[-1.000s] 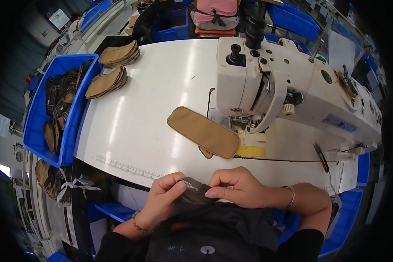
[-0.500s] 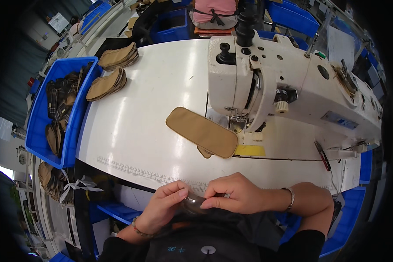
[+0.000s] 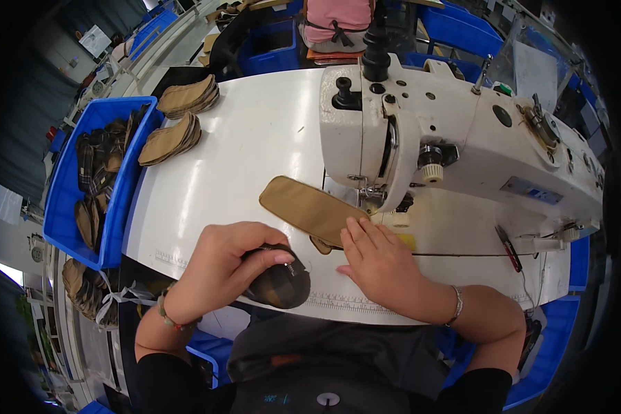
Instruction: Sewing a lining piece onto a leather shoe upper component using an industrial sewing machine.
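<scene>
My left hand [image 3: 229,265] pinches a dark plaid, rounded fabric piece [image 3: 283,284] between thumb and fingers, over the table's front edge. Fingers stretched out, my right hand [image 3: 388,268] rests on the right end of a long tan fabric piece [image 3: 303,205] with rounded ends. That tan piece lies slantwise on the white table [image 3: 255,131], its right end close to the presser foot [image 3: 371,194] of a white sewing machine [image 3: 479,138]. A small brown piece [image 3: 319,245] sticks out from under its lower edge.
Two stacks of tan cut pieces [image 3: 188,95] [image 3: 172,140] lie at the back left, beside a blue bin [image 3: 123,224] of plaid pieces. Thread snips [image 3: 509,248] lie right of the machine's needle area. A printed ruler scale [image 3: 352,302] runs along the front edge.
Both hands have moved up from the lap over the table. My right hand has let go of the dark piece and reached the tan one; my left hand keeps the dark piece.
</scene>
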The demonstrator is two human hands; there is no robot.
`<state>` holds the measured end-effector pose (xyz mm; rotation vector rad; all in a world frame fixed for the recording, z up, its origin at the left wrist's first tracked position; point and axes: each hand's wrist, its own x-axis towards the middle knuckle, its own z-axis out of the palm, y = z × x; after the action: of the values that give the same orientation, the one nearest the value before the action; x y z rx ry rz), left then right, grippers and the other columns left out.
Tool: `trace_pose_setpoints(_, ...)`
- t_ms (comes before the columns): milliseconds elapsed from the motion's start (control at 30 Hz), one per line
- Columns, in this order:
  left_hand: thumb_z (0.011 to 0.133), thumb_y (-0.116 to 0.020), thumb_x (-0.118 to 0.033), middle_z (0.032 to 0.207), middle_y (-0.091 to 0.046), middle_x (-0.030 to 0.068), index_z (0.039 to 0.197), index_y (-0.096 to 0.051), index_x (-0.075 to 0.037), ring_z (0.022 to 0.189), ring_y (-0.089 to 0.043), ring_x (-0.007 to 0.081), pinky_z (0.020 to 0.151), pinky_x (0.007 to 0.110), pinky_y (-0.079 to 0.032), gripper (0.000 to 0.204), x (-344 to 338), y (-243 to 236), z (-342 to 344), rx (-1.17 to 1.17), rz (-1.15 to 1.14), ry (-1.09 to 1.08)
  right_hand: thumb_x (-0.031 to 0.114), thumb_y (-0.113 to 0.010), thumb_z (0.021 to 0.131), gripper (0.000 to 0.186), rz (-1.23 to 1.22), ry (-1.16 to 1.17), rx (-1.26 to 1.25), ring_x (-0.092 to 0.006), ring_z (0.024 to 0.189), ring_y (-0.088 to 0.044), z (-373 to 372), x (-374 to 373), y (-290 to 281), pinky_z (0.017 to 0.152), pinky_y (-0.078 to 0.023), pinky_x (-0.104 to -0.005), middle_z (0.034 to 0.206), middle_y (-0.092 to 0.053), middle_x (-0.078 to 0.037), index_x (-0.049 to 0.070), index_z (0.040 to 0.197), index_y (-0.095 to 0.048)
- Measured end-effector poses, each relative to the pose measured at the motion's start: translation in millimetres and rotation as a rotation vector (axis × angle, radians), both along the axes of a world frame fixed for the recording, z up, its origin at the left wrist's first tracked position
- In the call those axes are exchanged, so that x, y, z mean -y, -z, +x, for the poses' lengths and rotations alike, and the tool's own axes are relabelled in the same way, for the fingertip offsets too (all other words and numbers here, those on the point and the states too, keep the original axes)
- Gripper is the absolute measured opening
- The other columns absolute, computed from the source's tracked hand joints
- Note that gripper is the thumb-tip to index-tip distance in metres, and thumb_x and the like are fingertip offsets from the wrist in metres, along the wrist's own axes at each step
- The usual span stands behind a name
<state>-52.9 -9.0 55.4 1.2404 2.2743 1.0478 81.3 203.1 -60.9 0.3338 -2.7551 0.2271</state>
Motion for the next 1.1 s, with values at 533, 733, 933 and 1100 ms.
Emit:
trace_pose_setpoints(533, 0.087, -0.073, -0.026, 0.084, -0.071, 0.0093, 0.095, -0.075, -0.012, 0.076, -0.066, 0.0291, 0.069, 0.037, -0.051, 0.016, -99.7, 90.7, -64.8, 0.101, -0.062, 0.357, 0.032, -0.070, 0.087, 0.040, -0.005, -0.050, 0.061, -0.0352, 0.118, -0.057, -5.4, 0.9, -2.7, 0.101, -0.043, -0.0475, 0.118, -0.062, -0.018, 0.000, 0.110, -0.067)
trace_pose_setpoints(733, 0.084, -0.075, -0.026, 0.081, -0.071, 0.0101, 0.092, -0.077, -0.014, 0.076, -0.066, 0.0315, 0.067, 0.040, -0.051, 0.015, -103.0, 91.6, -69.1, -0.053, -0.054, 0.304, 0.026, -0.069, 0.089, 0.032, 0.134, -0.174, -0.107, -0.0314, 0.095, -0.068, -3.4, -2.0, -1.9, 0.084, -0.053, -0.0403, 0.102, -0.069, -0.015, -0.002, 0.106, -0.068)
trace_pose_setpoints(933, 0.083, -0.077, -0.030, 0.069, -0.066, 0.0159, 0.090, -0.080, -0.012, 0.068, -0.063, 0.0349, 0.064, 0.040, -0.051, 0.020, -100.3, 97.8, -76.9, -0.198, -0.024, 0.327, 0.019, -0.073, 0.083, 0.022, 0.098, -0.152, -0.116, -0.0136, 0.063, -0.061, -8.8, -16.7, -15.2, 0.054, -0.048, -0.0276, 0.077, -0.061, -0.003, 0.001, 0.095, -0.068)
trace_pose_setpoints(1100, 0.082, -0.078, -0.033, 0.070, -0.068, 0.0136, 0.091, -0.079, -0.011, 0.070, -0.066, 0.0338, 0.065, 0.040, -0.052, 0.024, -103.2, 105.5, -77.1, -0.194, 0.018, 0.313, 0.018, -0.075, 0.078, 0.023, 0.199, -0.021, -0.315, -0.0092, 0.053, -0.053, -19.0, -19.5, -6.0, 0.042, -0.039, -0.0249, 0.067, -0.051, 0.002, 0.002, 0.094, -0.069)
